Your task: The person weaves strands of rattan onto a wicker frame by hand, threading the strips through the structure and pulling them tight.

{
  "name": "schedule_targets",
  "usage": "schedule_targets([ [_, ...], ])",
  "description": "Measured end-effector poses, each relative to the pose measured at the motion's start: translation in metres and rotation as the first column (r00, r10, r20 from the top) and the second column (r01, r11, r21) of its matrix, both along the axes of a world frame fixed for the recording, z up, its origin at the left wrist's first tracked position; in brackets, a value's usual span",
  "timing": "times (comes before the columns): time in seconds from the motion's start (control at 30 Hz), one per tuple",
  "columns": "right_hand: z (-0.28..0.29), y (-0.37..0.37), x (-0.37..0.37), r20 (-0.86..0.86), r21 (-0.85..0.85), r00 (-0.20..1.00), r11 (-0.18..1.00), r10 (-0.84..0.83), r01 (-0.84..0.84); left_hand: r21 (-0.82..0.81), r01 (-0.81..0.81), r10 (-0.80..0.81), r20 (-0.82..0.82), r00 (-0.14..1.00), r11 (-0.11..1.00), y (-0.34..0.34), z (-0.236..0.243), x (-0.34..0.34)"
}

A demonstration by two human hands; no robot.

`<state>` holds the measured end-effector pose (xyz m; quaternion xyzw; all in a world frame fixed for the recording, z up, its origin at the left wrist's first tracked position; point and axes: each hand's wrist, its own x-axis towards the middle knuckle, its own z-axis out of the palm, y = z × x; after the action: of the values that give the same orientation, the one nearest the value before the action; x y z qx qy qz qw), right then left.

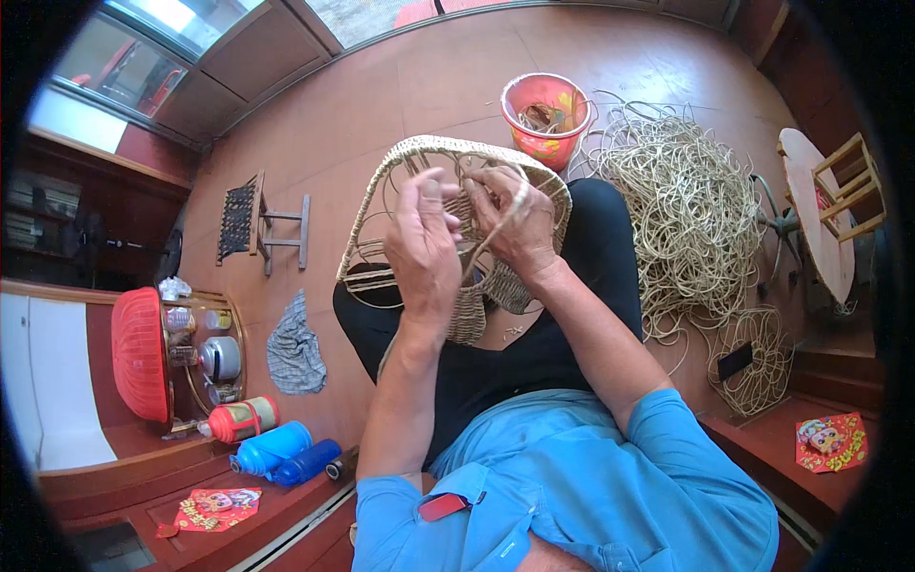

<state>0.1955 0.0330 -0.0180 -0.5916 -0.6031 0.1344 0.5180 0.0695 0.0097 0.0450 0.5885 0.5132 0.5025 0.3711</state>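
Note:
A partly woven basket [438,143] rests on my lap, its wire frame bare on the left side and wrapped with pale cord along the rim. My right hand [515,219] is closed on a strand of cord [495,229], which bends over the fingers and hangs down inside the frame. Beside it, my left hand [424,238] is raised over the basket's opening, fingers loosely bent and apart. Nothing shows in that hand, though its fingertips are slightly blurred. Woven panels show below both hands.
A red bucket [545,143] with cord scraps stands beyond the basket. To the right lies a big tangled heap of cord [686,210]. A low stool [272,224], a grey cloth [296,348] and thermos flasks [272,448] are on the left. A wooden table [810,210] stands far right.

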Motion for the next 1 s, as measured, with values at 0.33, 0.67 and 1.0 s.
schedule_targets([
  [0.33,0.009,-0.005,0.004,-0.033,-0.014,0.998,0.998,0.053,-0.054,0.230,-0.020,0.105,-0.361,0.926,0.973,0.056,-0.027,0.009],
  [0.67,0.006,-0.007,0.004,0.029,-0.045,0.999,0.999,0.031,-0.030,-0.102,0.226,-0.125,0.586,0.801,0.969,0.017,-0.039,-0.025],
  [1.0,0.007,-0.019,-0.010,0.336,0.278,0.934,0.935,0.121,-0.221,-0.031,0.026,-0.012,0.385,0.923,0.999,0.012,-0.035,-0.065],
])
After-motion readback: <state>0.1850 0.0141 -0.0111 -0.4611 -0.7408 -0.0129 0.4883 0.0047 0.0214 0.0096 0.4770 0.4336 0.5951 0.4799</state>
